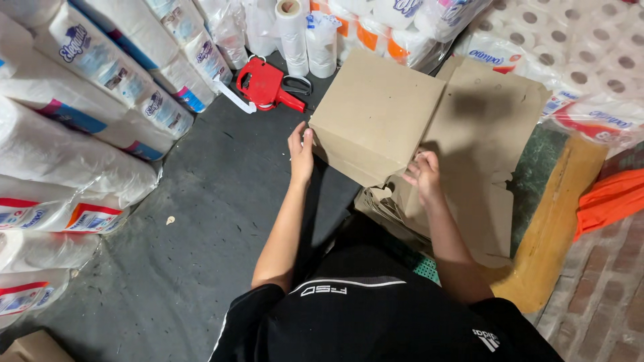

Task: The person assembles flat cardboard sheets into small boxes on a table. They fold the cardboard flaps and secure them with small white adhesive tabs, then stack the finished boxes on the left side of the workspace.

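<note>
Head view: both hands grip a brown cardboard sheet [376,114] — left hand [301,153] pinching its edge, right hand [424,175] clasping the lower corner. Folding looks under way — next, I'd judge, creasing needs firm pressure.

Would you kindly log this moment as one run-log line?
left hand: grips left edge of brown cardboard box | right hand: holds its lower right edge | box: lifted above flat cardboard sheets | nearby: red tape dispenser

matt brown cardboard sheet [373,115], glossy plastic-wrapped paper rolls [80,127], shiny red plastic tape dispenser [266,84], rough brick floor [604,302]
</note>
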